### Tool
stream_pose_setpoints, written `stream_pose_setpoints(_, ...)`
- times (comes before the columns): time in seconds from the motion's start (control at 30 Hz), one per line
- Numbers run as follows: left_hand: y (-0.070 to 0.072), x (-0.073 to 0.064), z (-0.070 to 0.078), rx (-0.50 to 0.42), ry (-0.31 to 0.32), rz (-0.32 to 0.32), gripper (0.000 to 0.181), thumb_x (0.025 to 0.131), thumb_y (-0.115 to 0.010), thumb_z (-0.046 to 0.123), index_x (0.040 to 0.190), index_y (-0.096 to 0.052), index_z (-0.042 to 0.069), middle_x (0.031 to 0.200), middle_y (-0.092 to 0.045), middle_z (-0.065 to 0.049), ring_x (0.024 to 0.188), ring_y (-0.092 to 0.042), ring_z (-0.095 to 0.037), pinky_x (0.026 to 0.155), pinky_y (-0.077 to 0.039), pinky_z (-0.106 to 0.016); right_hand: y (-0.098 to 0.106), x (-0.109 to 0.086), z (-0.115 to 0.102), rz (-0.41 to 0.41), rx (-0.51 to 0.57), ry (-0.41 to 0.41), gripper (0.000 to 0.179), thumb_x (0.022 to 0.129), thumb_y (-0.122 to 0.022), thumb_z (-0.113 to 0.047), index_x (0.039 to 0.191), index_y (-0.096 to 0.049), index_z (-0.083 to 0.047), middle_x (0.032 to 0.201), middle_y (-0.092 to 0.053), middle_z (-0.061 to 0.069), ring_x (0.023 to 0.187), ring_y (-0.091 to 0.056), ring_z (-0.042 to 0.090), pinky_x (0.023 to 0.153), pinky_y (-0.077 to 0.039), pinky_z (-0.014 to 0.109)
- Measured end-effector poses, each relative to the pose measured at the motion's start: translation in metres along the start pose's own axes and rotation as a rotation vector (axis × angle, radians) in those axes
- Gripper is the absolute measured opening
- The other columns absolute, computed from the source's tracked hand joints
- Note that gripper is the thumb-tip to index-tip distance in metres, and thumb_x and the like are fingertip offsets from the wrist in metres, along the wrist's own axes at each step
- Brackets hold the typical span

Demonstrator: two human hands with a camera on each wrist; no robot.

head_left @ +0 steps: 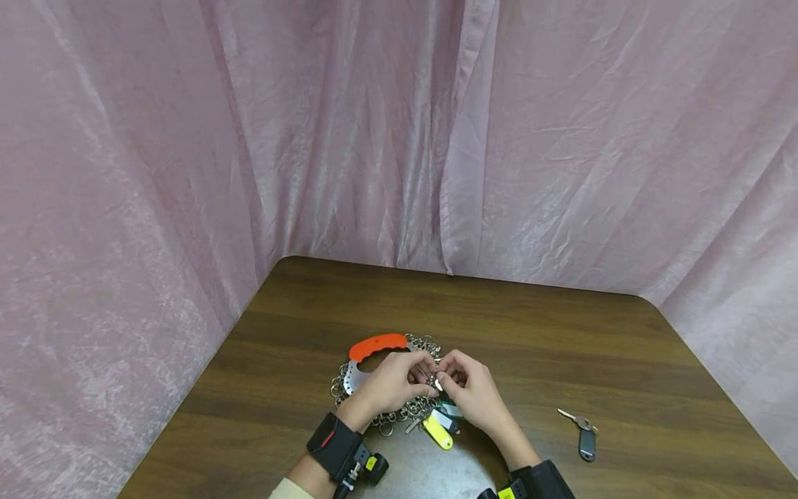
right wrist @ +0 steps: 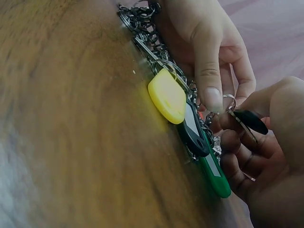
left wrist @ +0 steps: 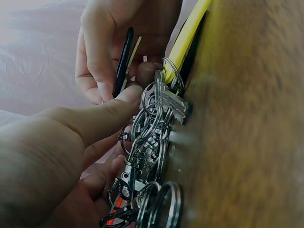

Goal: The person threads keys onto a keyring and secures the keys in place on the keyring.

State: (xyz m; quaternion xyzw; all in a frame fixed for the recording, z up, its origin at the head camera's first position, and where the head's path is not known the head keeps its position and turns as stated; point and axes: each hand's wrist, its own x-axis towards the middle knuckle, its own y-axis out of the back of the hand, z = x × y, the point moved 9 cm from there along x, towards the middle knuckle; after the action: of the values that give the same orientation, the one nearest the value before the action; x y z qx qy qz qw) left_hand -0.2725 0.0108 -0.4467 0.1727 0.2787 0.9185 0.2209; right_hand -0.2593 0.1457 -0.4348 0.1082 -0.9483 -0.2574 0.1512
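A key holder with an orange handle [head_left: 379,343] and a metal plate [head_left: 354,378] lies on the table, fringed with several metal rings [left wrist: 161,204]. My left hand [head_left: 399,380] pinches a small metal ring of this holder between thumb and fingers. Opposite it, my right hand [head_left: 474,391] grips a split ring [right wrist: 229,101] that carries a thin key [right wrist: 246,128] and a black tag [right wrist: 251,122], seen edge-on. The fingertips of both hands nearly meet, partly hiding the join. Below them hang a yellow tag [right wrist: 167,96], a black-framed tag [right wrist: 192,128] and a green tag [right wrist: 216,171].
On the right of the brown wooden table [head_left: 499,326] lies a separate key [head_left: 567,414] with a dark grey tag [head_left: 587,444]. A pink curtain [head_left: 374,138] hangs behind the table. Each wrist wears a black strap [head_left: 334,443] with a camera.
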Motion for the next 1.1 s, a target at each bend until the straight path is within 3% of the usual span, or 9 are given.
stream_pose_setpoints(0.17, 0.0011, -0.0009, 0.0001, 0.017, -0.014, 0.018, 0.02, 0.092, -0.085, 0.019, 0.105, -0.071, 0.019, 0.092, -0.068, 0.011, 0.082, -0.064, -0.002, 0.076, -0.055, -0.023, -0.0007, -0.0007, -0.0016, 0.0, 0.031, 0.004, 0.004, 0.098, -0.069, -0.002, 0.1, -0.067, -0.001, 0.08, -0.067, 0.003, 0.065, -0.054, 0.012, 0.057, -0.043, 0.022)
stream_pose_setpoints(0.53, 0.0028, -0.0032, 0.0013, 0.042, -0.021, 0.021, 0.015, 0.096, -0.081, 0.028, 0.105, -0.073, 0.02, 0.091, -0.068, 0.013, 0.082, -0.063, -0.002, 0.075, -0.054, -0.023, 0.0001, -0.0027, -0.005, 0.01, 0.0, 0.034, 0.012, 0.099, -0.072, -0.003, 0.097, -0.069, -0.015, 0.079, -0.065, 0.0, 0.065, -0.053, 0.012, 0.057, -0.043, 0.023)
stream_pose_setpoints(0.77, -0.0006, -0.0022, -0.0016, 0.011, 0.02, -0.012, 0.023, 0.09, -0.087, 0.024, 0.106, -0.071, 0.019, 0.092, -0.068, 0.011, 0.083, -0.064, -0.002, 0.076, -0.055, -0.023, 0.0004, -0.0023, -0.0024, 0.015, -0.001, -0.002, 0.012, 0.099, -0.071, -0.002, 0.098, -0.068, -0.013, 0.08, -0.066, 0.0, 0.066, -0.055, 0.013, 0.058, -0.043, 0.023)
stream_pose_setpoints(1.1, 0.0011, -0.0026, 0.0016, 0.022, 0.01, -0.005, 0.018, 0.092, -0.085, 0.025, 0.103, -0.072, 0.019, 0.09, -0.067, 0.013, 0.081, -0.063, -0.002, 0.075, -0.054, -0.023, 0.0019, -0.0025, -0.0071, 0.021, 0.003, 0.02, 0.013, 0.099, -0.07, 0.0, 0.099, -0.069, -0.013, 0.079, -0.067, 0.001, 0.064, -0.053, 0.012, 0.057, -0.042, 0.023)
